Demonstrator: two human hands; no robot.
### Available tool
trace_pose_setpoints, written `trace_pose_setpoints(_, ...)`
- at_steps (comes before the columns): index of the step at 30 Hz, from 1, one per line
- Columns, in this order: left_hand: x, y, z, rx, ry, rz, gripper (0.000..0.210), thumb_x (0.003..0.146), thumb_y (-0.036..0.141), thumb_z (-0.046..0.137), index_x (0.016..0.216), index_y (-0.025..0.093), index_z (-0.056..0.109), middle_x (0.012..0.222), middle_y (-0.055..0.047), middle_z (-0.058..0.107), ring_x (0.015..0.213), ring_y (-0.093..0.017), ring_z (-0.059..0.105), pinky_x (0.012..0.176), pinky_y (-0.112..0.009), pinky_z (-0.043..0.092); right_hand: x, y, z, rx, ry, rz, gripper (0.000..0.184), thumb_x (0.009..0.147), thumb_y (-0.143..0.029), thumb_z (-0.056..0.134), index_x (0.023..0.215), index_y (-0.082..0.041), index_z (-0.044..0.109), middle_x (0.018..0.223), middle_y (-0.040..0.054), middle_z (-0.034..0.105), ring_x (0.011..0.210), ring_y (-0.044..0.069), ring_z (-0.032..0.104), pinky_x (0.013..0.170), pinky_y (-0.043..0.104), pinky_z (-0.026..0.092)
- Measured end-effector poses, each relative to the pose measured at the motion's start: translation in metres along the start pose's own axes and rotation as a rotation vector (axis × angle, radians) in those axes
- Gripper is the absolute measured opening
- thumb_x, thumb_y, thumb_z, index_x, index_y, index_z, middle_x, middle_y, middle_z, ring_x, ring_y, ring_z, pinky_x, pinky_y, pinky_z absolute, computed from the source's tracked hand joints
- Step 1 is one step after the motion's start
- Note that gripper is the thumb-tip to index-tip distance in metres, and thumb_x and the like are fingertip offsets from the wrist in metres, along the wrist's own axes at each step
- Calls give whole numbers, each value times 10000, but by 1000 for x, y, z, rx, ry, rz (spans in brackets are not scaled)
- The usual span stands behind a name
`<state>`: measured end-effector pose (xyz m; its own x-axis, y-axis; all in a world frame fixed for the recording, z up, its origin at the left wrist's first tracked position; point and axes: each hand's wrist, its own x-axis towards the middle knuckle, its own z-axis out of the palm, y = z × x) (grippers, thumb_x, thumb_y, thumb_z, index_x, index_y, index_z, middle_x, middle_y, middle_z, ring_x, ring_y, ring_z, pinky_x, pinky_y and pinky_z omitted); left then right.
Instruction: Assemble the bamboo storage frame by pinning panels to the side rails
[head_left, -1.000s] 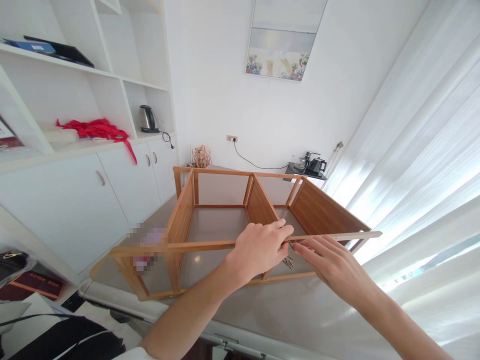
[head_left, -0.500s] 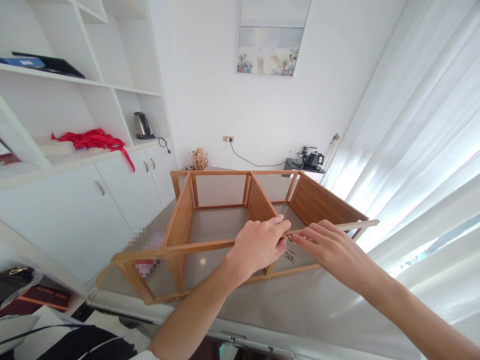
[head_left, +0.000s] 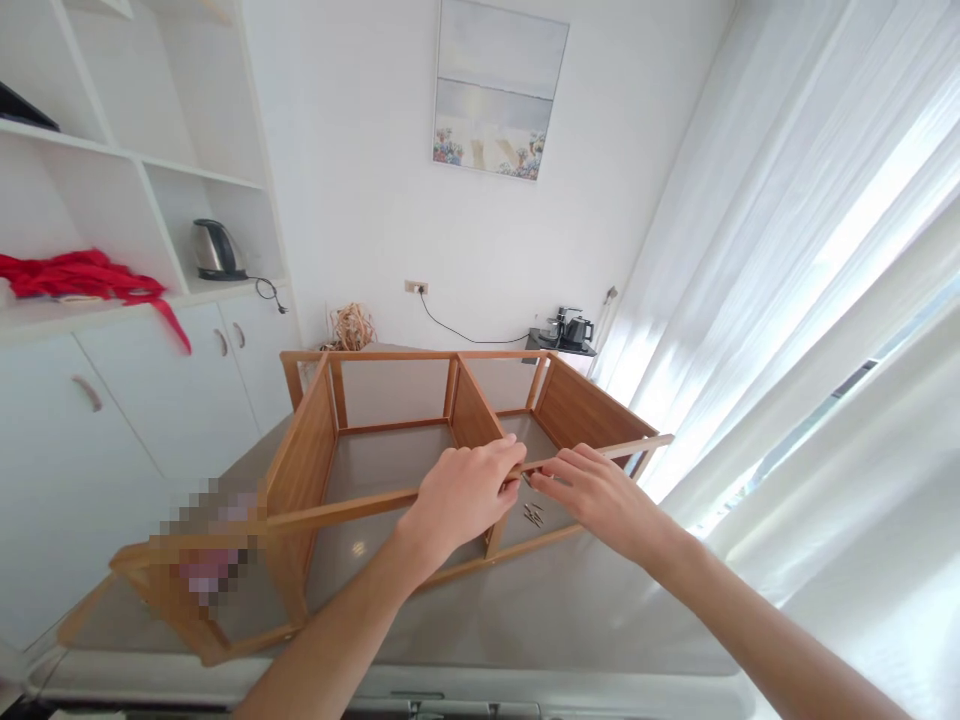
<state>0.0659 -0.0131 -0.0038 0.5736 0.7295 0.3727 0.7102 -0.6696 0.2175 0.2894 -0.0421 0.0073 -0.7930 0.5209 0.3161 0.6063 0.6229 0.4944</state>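
A wooden shelf frame [head_left: 360, 508] with several upright panels lies on its side on a grey table [head_left: 525, 630]. My left hand [head_left: 461, 490] is closed over its near upper rail, right where the middle panel [head_left: 474, 400] meets it. Just to the right, my right hand [head_left: 596, 490] rests at the same rail with its fingers bent together beside my left fingertips. Something small and dark shows between the two hands, too small to name; the right fingers seem to be on it. Below them, several small metal screws [head_left: 533, 515] lie loose on the table inside the frame.
White cabinets with a kettle [head_left: 217, 250] and a red cloth [head_left: 82, 278] line the left wall. At the back right sits a black tray with a coffee set [head_left: 570, 330]. White curtains [head_left: 810, 250] hang on the right. A blurred patch covers something at the frame's left end.
My view has turned to the right, so the frame and room appear further left. Both hands stay at the same spot on the rail, with little visible finger movement.
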Motion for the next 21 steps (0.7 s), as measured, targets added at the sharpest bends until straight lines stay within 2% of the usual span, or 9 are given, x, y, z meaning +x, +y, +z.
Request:
trace_pose_setpoints(6, -1, 3, -5, 1, 11, 10, 171, 933, 240, 519, 1086, 277, 586, 1136, 15, 735, 894, -232, 747, 686, -310, 514, -1, 1, 1, 166, 1, 44, 198, 990, -70, 470, 1031, -175, 633, 864, 42, 651, 745, 163, 545, 698, 319, 345)
trace_pose_setpoints(11, -1, 2, -5, 17, 11, 0, 163, 930, 243, 521, 1071, 279, 595, 1210, 11, 715, 894, -227, 748, 667, -303, 515, 0, 4, 2, 263, 35, 66, 210, 1035, -164, 448, 997, -194, 652, 847, 33, 676, 712, 151, 564, 666, 313, 348)
trace_pose_setpoints(21, -2, 2, -4, 20, 7, 15, 192, 938, 257, 527, 1116, 278, 597, 1238, -1, 703, 913, -239, 745, 684, -309, 519, 6, 6, -4, 337, -39, 114, 273, 1046, -209, 430, 977, -213, 694, 777, 22, 666, 676, 146, 571, 667, 296, 368)
